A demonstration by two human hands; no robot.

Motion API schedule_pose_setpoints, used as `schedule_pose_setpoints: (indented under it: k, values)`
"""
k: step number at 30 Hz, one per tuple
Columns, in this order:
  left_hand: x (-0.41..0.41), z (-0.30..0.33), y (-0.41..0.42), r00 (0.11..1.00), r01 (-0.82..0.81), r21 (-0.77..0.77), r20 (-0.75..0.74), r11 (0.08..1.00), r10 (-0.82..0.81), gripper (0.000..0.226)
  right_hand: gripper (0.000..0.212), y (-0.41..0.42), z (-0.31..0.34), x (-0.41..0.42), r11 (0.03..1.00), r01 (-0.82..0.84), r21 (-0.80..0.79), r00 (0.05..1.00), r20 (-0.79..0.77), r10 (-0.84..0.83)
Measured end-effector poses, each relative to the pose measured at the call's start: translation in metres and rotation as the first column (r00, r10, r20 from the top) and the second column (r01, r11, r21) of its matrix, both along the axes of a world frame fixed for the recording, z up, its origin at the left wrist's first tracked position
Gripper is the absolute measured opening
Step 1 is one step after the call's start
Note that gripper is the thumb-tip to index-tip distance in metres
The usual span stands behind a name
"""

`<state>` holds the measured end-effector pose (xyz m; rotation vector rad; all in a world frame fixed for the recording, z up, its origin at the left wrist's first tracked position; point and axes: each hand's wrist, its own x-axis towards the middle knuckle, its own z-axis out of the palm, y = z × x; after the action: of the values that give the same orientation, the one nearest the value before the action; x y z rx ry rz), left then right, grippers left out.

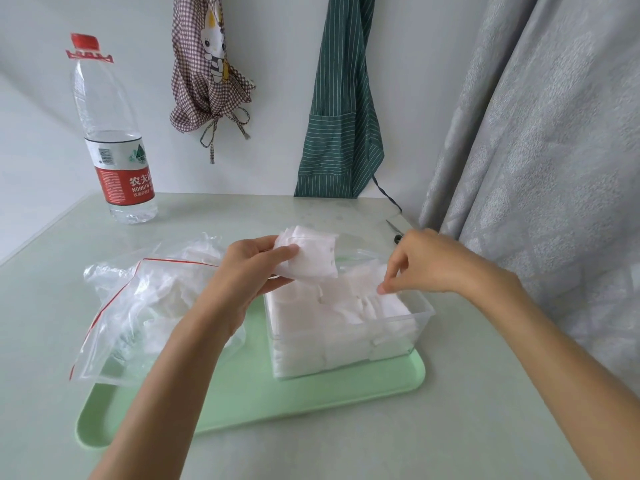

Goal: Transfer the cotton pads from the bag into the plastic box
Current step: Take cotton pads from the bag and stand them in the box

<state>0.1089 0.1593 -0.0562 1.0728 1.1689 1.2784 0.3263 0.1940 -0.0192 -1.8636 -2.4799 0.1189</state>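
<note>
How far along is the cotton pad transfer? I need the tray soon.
Mostly done: the plastic box looks nearly full. The left hand holds a stack of pads above it; the right hand pinches pads inside. The bag seems to hold a few more.

Soft matt cotton pads (308, 258), crinkly glossy plastic bag (138, 306), clear smooth plastic box (398, 327).

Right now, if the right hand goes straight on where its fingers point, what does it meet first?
Most likely the cotton pads in the plastic box: the right hand points down-left, fingertips apparently already at them.
</note>
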Motion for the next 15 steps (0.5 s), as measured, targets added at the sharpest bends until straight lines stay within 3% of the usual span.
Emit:
schedule_pose_setpoints:
  k: [2, 5, 8, 11, 13, 15]
  values:
    - [-0.001, 0.0, 0.0, 1.0, -0.006, 0.001, 0.007, 1.0, 0.006, 0.013, 0.027, -0.001, 0.001, -0.004, 0.999, 0.038, 0.026, 0.999, 0.01, -0.038]
    - [-0.001, 0.001, 0.0, 1.0, -0.002, 0.0, 0.005, 1.0, 0.002, 0.014, 0.049, -0.006, -0.009, -0.02, 0.999, 0.044, -0.024, 0.981, 0.191, -0.039]
    - [-0.001, 0.002, -0.001, 1.0, -0.002, 0.001, 0.016, 1.0, 0.002, 0.016, 0.037, -0.003, -0.02, -0.027, 0.996, 0.087, -0.02, 0.964, 0.254, -0.079]
    - [-0.002, 0.003, -0.001, 1.0, -0.001, 0.007, 0.026, 1.0, 0.001, 0.017, 0.003, 0.002, -0.016, -0.021, 0.996, 0.09, -0.026, 0.976, 0.201, -0.083]
    - [-0.003, 0.003, -0.001, 0.999, -0.003, 0.013, 0.035, 1.0, 0.003, 0.017, 0.017, 0.002, -0.002, -0.01, 0.998, 0.05, -0.035, 0.994, 0.1, -0.046]
    - [-0.005, 0.004, -0.001, 0.999, -0.003, 0.019, 0.043, 1.0, 0.002, 0.017, 0.015, -0.001, 0.012, 0.0, 0.996, -0.081, 0.021, 0.996, -0.024, 0.082]
